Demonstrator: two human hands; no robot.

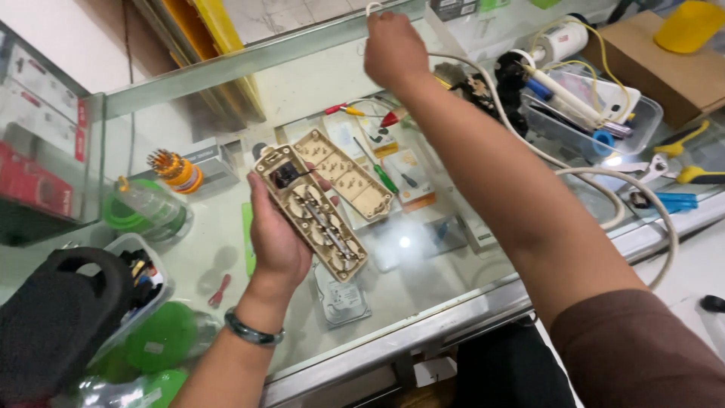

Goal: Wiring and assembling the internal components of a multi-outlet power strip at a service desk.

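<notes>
While opened, the beige power strip bares metal rails.

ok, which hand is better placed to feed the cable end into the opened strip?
Right, probably. The right hand already grips the white cable, while the left hand is occupied holding the opened power strip.

In front of me is a glass counter with a metal edge. On my left stands an orange holder of screwdriver bits, beside a clear bottle with a green band. Nearer me lies a black bag next to a small tub of bits and pieces. Below the glass I see a green-handled screwdriver. On my right sits a clear plastic tray of tools, then yellow-handled pliers, a cardboard box and a yellow lid on it.
</notes>
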